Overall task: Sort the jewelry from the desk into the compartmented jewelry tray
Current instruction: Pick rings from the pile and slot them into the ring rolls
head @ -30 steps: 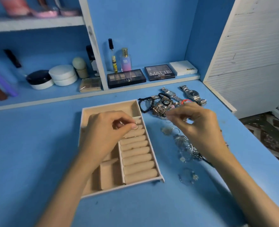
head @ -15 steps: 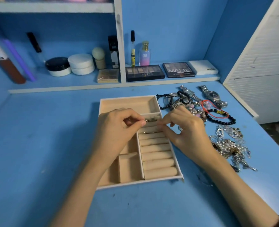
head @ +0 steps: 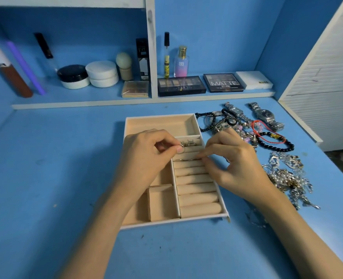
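A beige compartmented jewelry tray (head: 160, 122) lies on the blue desk. My left hand (head: 146, 158) hovers over its middle and pinches a small silver ring (head: 181, 149) between thumb and forefinger, just above the ring rolls (head: 196, 190). My right hand (head: 233, 162) reaches in from the right, its thumb and forefinger pinching something thin and metallic (head: 186, 159) at a slot between the upper rolls. A few small silver pieces (head: 188, 142) sit in the top slot. Loose jewelry lies to the right: bead bracelets (head: 275, 142), two watches (head: 265, 115) and a heap of silver chains (head: 287, 176).
Cosmetics line the low shelf behind the tray: jars (head: 74, 76), eyeshadow palettes (head: 180, 85), a perfume bottle (head: 181, 62). A white louvred panel (head: 328, 77) bounds the desk on the right. Bare blue desk (head: 55, 168) stretches left of and in front of the tray.
My right hand has come from the jewelry pile to the tray's ring rolls. My left hand stays over the tray, still pinching the ring. The view has shifted left.
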A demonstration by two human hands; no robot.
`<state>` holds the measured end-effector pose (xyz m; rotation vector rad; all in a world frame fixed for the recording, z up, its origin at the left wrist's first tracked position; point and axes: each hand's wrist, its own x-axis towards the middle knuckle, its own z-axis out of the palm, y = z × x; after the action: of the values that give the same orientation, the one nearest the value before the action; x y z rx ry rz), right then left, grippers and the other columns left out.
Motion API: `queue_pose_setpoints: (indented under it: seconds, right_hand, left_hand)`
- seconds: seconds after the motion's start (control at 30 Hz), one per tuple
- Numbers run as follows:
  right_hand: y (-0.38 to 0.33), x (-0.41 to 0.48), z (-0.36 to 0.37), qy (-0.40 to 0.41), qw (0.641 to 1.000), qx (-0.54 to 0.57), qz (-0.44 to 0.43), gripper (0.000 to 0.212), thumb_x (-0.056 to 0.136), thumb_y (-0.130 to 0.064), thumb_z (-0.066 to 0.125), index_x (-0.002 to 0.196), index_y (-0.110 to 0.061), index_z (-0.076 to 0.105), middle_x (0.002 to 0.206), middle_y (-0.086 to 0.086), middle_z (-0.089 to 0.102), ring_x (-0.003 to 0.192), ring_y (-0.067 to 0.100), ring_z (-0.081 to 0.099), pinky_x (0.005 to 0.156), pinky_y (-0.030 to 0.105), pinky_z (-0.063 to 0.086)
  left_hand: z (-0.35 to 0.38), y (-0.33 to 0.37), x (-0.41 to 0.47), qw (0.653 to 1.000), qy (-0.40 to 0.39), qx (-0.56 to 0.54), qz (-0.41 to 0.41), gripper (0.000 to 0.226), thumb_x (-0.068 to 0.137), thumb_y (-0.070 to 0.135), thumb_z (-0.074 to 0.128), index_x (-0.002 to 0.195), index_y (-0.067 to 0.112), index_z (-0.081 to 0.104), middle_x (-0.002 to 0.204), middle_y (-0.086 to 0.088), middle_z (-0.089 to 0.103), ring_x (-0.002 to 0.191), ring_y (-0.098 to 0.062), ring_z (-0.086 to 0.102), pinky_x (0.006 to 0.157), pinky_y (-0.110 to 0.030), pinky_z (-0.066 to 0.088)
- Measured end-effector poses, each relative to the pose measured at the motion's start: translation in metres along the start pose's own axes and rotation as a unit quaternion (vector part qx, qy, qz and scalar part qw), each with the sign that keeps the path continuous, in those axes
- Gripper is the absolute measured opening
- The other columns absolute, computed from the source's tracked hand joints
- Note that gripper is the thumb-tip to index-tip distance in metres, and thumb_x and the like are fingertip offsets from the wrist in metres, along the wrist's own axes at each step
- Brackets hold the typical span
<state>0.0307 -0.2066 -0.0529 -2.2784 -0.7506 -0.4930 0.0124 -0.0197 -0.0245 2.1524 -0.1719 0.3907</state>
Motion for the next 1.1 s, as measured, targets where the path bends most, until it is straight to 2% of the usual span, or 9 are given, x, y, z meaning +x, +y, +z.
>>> queue_pose_setpoints:
  seconds: [0.17,0.4,0.53,0.7,0.83,0.97,1.03,1.1]
  right_hand:
    - [-0.0015,0.0005,-0.0018,-0.001,0.998,0.034,0.055,0.012,0.08,-0.019,0.059,0.087,-0.018,0.07,0.081,-0.001,0.055,0.082,0.011,0.045,0.075,0.01,0.03]
    - [0.0006,0.0019,-0.0001,-0.022,0.994,0.016,0.11,0.02,0.077,-0.028,0.061,0.096,-0.021,0.062,0.084,-0.005,0.046,0.086,0.011,0.042,0.073,0.01,0.028]
    - [0.0021,0.0029,0.0014,-0.03,0.992,0.023,0.118,0.024,0.077,-0.033,0.061,0.099,-0.023,0.059,0.085,-0.009,0.045,0.087,0.006,0.042,0.071,0.01,0.027]
    - [0.0005,0.0026,0.0009,-0.005,0.992,0.046,0.12,0.021,0.079,-0.031,0.061,0.098,-0.027,0.057,0.084,-0.007,0.047,0.086,0.008,0.044,0.069,0.012,0.029]
    - [-0.0004,0.0035,-0.0001,0.013,0.992,0.052,0.115,0.019,0.08,-0.031,0.061,0.098,-0.032,0.055,0.082,-0.005,0.05,0.083,0.008,0.045,0.069,0.011,0.029]
    - [-0.0004,0.003,-0.0009,0.018,0.992,0.054,0.111,0.018,0.08,-0.029,0.06,0.098,-0.031,0.056,0.082,-0.003,0.051,0.081,0.005,0.044,0.068,0.009,0.029]
    - [-0.0004,0.0029,-0.0015,0.019,0.992,0.057,0.11,0.018,0.08,-0.028,0.06,0.097,-0.031,0.056,0.082,-0.003,0.05,0.081,0.003,0.044,0.069,0.008,0.03]
    - [0.0,0.0031,-0.0019,0.02,0.992,0.057,0.108,0.018,0.081,-0.028,0.059,0.097,-0.031,0.055,0.082,-0.004,0.05,0.081,0.002,0.044,0.069,0.008,0.03]
  left_hand:
    - [-0.0006,0.0008,-0.0005,1.0,-0.002,-0.004,-0.006,0.009,0.07,0.015,0.077,0.07,0.023,0.073,0.056,0.016,0.058,0.053,0.003,0.049,0.052,-0.004,0.033]
    - [-0.0021,0.0024,-0.001,1.0,-0.012,-0.005,-0.01,0.008,0.07,0.017,0.077,0.071,0.023,0.073,0.057,0.017,0.059,0.052,0.003,0.049,0.053,-0.004,0.034]
    - [-0.0028,0.004,-0.0015,0.999,-0.034,0.003,-0.002,0.008,0.07,0.018,0.077,0.071,0.025,0.073,0.059,0.016,0.06,0.053,0.005,0.049,0.053,-0.003,0.033]
    - [-0.0034,-0.0006,-0.0031,0.996,-0.077,0.034,0.007,0.008,0.069,0.025,0.077,0.069,0.031,0.072,0.064,0.017,0.064,0.062,0.001,0.053,0.056,-0.008,0.035]
    - [-0.0016,-0.0012,-0.0051,0.992,-0.101,0.075,0.02,0.003,0.07,0.03,0.075,0.07,0.031,0.072,0.063,0.019,0.06,0.065,-0.001,0.052,0.064,-0.026,0.042]
    - [-0.0024,-0.0016,-0.0054,0.987,-0.124,0.095,0.026,0.005,0.071,0.03,0.074,0.07,0.034,0.072,0.068,0.018,0.061,0.073,-0.006,0.055,0.072,-0.035,0.049]
    - [-0.0044,-0.001,-0.0055,0.986,-0.136,0.099,0.024,0.007,0.072,0.03,0.074,0.073,0.036,0.072,0.069,0.019,0.06,0.074,-0.005,0.055,0.073,-0.035,0.049]
    - [-0.0062,-0.0003,-0.0058,0.985,-0.142,0.092,0.018,0.016,0.073,0.028,0.074,0.083,0.04,0.072,0.071,0.016,0.061,0.071,-0.003,0.054,0.071,-0.026,0.049]
